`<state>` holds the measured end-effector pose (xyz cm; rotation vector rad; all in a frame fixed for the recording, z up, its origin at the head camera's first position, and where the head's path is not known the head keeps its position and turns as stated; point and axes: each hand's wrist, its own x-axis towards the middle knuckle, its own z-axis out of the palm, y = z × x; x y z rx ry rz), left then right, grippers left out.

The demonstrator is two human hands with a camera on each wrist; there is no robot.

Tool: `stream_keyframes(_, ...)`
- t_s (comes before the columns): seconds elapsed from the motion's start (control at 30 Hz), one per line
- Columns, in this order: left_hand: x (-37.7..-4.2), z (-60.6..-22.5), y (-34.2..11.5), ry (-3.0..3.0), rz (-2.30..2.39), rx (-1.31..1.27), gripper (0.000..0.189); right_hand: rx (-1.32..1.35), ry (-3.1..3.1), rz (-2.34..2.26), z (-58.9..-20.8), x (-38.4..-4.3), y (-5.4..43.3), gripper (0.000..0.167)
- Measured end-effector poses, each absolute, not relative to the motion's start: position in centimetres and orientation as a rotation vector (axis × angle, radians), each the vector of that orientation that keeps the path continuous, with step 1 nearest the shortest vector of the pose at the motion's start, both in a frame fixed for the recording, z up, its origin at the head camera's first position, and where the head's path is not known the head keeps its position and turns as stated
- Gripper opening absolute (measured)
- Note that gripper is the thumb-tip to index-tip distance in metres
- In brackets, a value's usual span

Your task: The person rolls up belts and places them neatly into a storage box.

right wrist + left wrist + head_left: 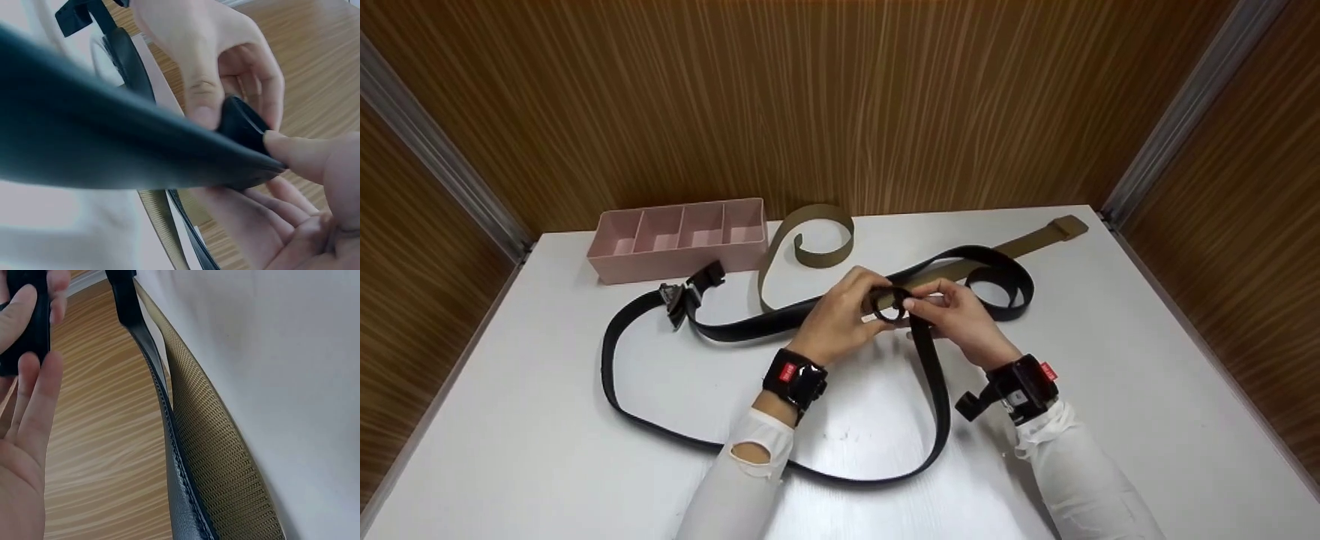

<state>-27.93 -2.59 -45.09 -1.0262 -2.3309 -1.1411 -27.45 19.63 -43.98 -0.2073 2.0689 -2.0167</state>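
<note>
A black belt (938, 405) loops across the front of the white table, its end curled into a small roll (239, 126) between both hands. My left hand (840, 319) holds this roll from the left with thumb and fingers. From the right, my right hand (960, 319) pinches the strap where it leaves the roll. Behind the hands lies another black strap (750, 328), coiled at its right end. A khaki webbing belt (1027, 244) passes beneath it, with one end curled. Two dark buckles, one a metal buckle (673, 304), sit close together at the left.
A pink tray (679, 262) with several compartments stands at the back left of the table (1110, 360). Wood-grain panels (840, 97) enclose the back and sides. The front loop of the black belt passes under the left forearm.
</note>
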Motion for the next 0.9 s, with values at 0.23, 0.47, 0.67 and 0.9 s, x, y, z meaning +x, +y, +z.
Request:
stream_keyframes(0.23, -27.9, -45.5, -2.6, -2.315, -1.092, -0.977, 0.057, -0.237, 2.051, -2.027, -44.0, -27.2, 19.4, 0.007)
stream_keyframes(0.47, -28.1, -45.6, -2.6, -2.314, -1.063, -0.897, 0.057, -0.321, 2.095, -1.986, -43.6, -27.0, 18.9, 0.018)
stream_keyframes(0.67, -28.2, -45.4, -2.7, -2.381, -1.226, -0.915, 0.057, -0.334, 2.088, -1.998, -43.6, -27.2, 19.2, 0.016)
stream_keyframes(0.9, -28.1, -45.3, -3.0, -2.565, -1.558, -0.924, 0.018, -0.416, 2.268, -1.759, -43.7, -27.4, 20.1, 0.024)
